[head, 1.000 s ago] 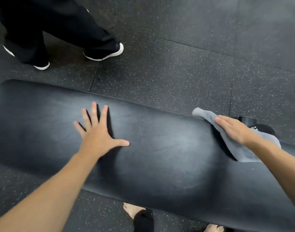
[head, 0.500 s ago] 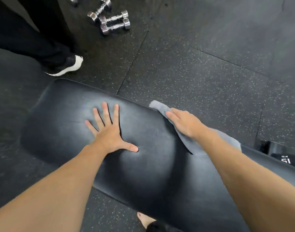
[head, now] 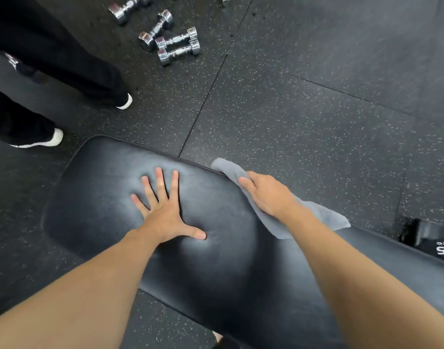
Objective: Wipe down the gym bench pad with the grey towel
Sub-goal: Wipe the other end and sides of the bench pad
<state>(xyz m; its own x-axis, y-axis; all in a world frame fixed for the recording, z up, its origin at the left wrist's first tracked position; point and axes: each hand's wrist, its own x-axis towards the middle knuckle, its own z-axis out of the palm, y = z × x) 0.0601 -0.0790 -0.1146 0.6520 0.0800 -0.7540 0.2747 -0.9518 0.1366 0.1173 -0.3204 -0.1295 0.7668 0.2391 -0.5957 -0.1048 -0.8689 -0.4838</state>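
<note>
The black gym bench pad (head: 95, 197) runs from the left centre down to the lower right. My left hand (head: 163, 212) lies flat on it with fingers spread, holding nothing. My right hand (head: 266, 195) presses the grey towel (head: 324, 217) onto the pad's far edge. One towel corner sticks out beyond my fingertips over the edge, and the rest trails to the right behind my wrist.
Several chrome dumbbells (head: 175, 45) lie on the speckled rubber floor at the top. Another person's legs in black trousers and white-soled shoes (head: 52, 139) stand at the left, close to the pad's end. A black 15 kg weight (head: 437, 245) sits at the right edge.
My right hand has slid the towel leftward along the pad's far edge toward my left hand. The view has shifted left, bringing the pad's end and the dumbbells into sight.
</note>
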